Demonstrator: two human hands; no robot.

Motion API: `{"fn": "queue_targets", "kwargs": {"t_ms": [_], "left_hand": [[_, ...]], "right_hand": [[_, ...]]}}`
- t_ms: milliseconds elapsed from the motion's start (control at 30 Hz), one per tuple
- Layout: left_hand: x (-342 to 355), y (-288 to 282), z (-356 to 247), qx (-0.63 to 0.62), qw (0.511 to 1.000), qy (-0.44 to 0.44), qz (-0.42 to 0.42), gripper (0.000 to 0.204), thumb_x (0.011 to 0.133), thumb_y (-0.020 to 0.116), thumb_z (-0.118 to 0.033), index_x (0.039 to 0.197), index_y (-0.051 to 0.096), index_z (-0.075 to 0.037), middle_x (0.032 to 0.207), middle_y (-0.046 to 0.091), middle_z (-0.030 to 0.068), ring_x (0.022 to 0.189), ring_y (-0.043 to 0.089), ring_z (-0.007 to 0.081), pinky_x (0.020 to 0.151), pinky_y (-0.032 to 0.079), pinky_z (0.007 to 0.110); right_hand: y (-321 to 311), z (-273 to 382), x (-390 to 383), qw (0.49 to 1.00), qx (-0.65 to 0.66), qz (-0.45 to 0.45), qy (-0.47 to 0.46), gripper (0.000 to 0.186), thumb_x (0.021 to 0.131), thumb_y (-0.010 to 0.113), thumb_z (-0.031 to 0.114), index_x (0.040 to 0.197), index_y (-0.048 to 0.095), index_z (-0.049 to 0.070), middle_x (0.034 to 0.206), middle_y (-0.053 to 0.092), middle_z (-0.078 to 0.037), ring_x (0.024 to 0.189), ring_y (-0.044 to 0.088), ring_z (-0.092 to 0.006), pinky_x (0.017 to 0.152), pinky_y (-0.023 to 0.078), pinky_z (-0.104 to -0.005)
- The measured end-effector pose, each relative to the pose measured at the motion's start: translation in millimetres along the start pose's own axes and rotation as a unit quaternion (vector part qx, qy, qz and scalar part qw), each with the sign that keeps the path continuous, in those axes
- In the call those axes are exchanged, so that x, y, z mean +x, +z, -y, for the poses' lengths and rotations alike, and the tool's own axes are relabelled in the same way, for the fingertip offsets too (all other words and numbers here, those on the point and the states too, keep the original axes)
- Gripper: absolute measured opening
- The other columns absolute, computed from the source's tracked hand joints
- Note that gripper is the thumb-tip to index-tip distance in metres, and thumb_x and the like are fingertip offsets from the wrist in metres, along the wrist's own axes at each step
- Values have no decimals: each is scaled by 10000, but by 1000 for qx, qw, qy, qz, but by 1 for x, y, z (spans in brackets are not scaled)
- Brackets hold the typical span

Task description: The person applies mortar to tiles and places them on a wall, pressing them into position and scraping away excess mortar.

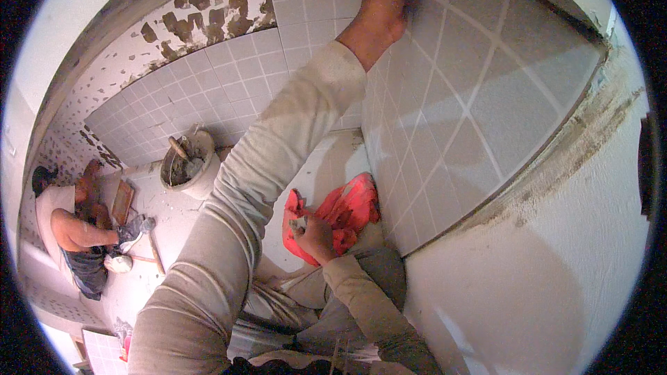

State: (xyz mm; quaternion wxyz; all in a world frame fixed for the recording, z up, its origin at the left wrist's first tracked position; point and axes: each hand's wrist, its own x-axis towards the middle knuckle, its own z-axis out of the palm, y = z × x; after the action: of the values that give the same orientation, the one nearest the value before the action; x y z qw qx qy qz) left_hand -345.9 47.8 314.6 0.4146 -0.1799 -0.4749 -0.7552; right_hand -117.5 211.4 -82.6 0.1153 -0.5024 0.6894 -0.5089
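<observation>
**Left hand up on tiled wall, right hand at red bag**

Left hand (383, 5) is raised high, fingers curled and pressed against the grey tiled wall (479, 90) near its top edge; whether it pinches anything can't be told. Tiles look rigid, glazed, likely slippery and brittle at the edges; safest contact is flat pressure on a tile face, not the joints.

Right hand (314, 235) sits low, fingers closed around a small grey piece, unclear what, just over the red plastic bag (347, 212) on the floor. Bag is soft, light, crumpled; contents hidden.

Bucket (189, 164) stands by the far wall, holds grey mortar and a stick-like tool. Another person (69, 226) crouches nearby, well apart.
</observation>
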Motion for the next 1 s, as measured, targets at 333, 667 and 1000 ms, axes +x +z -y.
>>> {"fn": "queue_targets", "kwargs": {"t_ms": [333, 667, 1000], "left_hand": [[-224, 31, -70, 99, 995, -20, -13, 590, 701, 525, -81, 1290, 486, -64, 1400, 410, 82, 1282, 369, 215, 1033, 313, 399], [-520, -98, -165, 633, 748, -86, -181, 455, 622, 536, 84, 1051, 613, -44, 1125, 524, 173, 1094, 508, 332, 941, 394, 379], [-515, -120, -160, 768, 580, -110, -248, 473, 662, 541, -31, 1132, 591, -36, 1146, 511, 249, 1105, 463, 395, 962, 377, 453]], "right_hand": [[-38, 34, 7, 992, 44, 104, 55, 334, 745, 683, 271, 941, 619, 8, 827, 646, -220, 788, 636, -376, 677, 492, -462], [-60, 34, -3, 928, 127, 143, 319, 313, 754, 715, 137, 998, 597, -20, 881, 657, -101, 782, 645, -190, 565, 536, -355], [-61, 45, 17, 937, 245, 60, 241, 219, 858, 644, 144, 1019, 609, 0, 915, 653, -61, 823, 618, -149, 666, 500, -296]]}}
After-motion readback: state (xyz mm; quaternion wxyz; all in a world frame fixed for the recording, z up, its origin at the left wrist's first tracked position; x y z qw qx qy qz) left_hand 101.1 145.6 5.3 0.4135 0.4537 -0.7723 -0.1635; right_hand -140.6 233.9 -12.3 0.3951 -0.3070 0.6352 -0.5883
